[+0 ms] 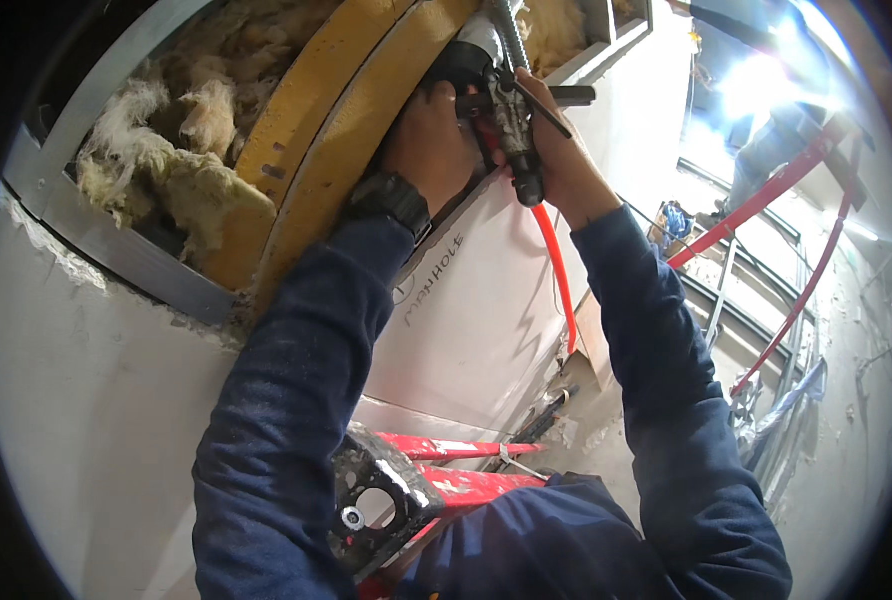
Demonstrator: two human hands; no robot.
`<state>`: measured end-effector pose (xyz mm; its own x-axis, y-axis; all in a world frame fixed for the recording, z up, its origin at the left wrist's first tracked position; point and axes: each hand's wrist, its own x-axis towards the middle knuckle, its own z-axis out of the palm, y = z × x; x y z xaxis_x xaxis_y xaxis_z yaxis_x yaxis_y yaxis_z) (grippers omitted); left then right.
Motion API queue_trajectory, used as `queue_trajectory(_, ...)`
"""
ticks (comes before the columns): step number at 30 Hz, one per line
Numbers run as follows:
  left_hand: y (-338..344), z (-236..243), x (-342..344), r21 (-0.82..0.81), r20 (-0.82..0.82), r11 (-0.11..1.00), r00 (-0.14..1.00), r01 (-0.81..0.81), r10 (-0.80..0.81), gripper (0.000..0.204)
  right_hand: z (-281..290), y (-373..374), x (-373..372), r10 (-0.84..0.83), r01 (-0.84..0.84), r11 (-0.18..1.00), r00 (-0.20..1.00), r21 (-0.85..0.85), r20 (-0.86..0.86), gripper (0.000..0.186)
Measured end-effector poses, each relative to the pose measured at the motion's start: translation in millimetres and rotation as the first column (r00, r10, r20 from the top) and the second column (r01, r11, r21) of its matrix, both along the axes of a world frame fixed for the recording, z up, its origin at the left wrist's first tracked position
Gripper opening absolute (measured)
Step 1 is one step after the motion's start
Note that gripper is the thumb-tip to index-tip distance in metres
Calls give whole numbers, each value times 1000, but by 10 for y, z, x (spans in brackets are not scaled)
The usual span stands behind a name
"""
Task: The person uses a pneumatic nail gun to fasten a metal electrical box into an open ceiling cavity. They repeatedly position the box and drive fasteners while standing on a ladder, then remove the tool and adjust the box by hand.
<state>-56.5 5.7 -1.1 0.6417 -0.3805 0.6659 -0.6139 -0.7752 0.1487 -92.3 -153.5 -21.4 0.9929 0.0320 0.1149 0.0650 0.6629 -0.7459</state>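
Right hand (564,165): gripping metal tool (513,122) | upper centre, long axis near-vertical, left of palm | left hand (431,150): farther, can't tell grip

Left fingers (440,112): partly in shadow, I can't read the full grip. Right hand (562,150): partly behind the metal tool (513,120). Lamp (756,88) glare blurs detail upper right. Sleeve and torso hide much of the red ladder (461,483) from me.
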Motion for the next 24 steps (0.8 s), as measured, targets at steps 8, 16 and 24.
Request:
queue_trajectory(8, -56, 21, -13, -3, 7, 998, 998, -60, 60, 31, -140, -2, 179, -42, 49, 997, 993, -61, 113, 64)
queue_trajectory(16, -43, 112, -31, 9, -68, 1000, 998, 12, -11, 40, -241, -45, 420, 40, -23, 991, 991, -135, 124, 67)
queue_trajectory(24, -66, 68, 32, -51, -49, 998, 999, -26, 24, 36, -142, -35, 322, -9, 26, 993, 989, -116, 147, 58)
